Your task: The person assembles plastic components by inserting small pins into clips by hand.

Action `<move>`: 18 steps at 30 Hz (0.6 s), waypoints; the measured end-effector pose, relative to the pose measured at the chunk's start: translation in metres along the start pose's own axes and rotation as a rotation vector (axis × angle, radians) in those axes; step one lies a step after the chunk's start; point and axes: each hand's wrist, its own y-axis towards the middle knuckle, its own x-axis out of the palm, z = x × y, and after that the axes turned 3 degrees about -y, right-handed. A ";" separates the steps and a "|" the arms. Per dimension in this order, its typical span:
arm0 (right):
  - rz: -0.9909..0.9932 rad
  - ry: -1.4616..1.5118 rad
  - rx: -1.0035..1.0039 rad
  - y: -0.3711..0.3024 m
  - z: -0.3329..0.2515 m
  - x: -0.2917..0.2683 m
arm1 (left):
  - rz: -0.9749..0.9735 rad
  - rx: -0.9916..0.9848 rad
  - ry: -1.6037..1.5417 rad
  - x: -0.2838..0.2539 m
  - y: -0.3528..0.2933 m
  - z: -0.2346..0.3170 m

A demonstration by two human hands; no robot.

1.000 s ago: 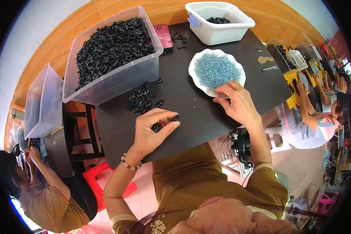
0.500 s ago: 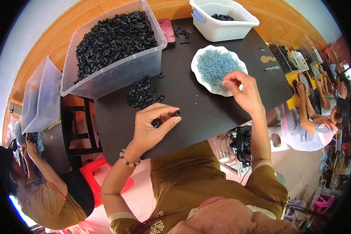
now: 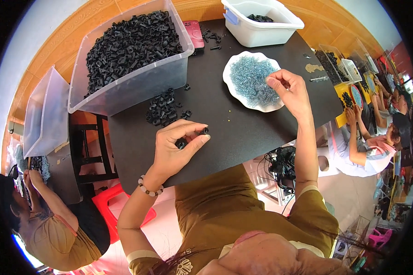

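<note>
Left hand (image 3: 170, 149): thumb and forefinger pinch a small black tubular plastic piece (image 3: 205, 131) above the dark brown tabletop (image 3: 243, 142). Second black plastic piece (image 3: 181, 143) inside the curl of the fingers.

"And the right hand (image 3: 293, 94)?"

"Over the right side of the white scalloped plate (image 3: 236, 95), thumb and forefinger drawn close together above a heap of tiny translucent blue-grey pieces (image 3: 250, 75)."

"Where is the pinched piece from there?"

"Left of the right fingertips and closer to the wearer's body, well apart. Left hand is the nearer one, since it has the piece. Tiny yellow specks (image 3: 229, 114) lie on the tabletop between."

"Long axis?"

"Too small to tell; same for whether the right fingertips have anything between them."

"Around the left hand?"

"Just beyond it, a loose pile of small black plastic pieces (image 3: 163, 110), beside a large clear plastic bin (image 3: 147, 87) heaped with similar ones."
</note>
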 end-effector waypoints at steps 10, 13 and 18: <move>0.056 -0.084 -0.080 0.007 -0.007 0.007 | -0.004 -0.015 0.010 -0.002 -0.001 -0.002; -0.055 0.231 -0.064 -0.001 -0.011 0.011 | 0.019 -0.044 0.001 -0.003 -0.002 -0.001; -0.193 0.463 -0.172 -0.038 -0.054 0.051 | 0.009 -0.044 -0.030 -0.001 0.000 -0.002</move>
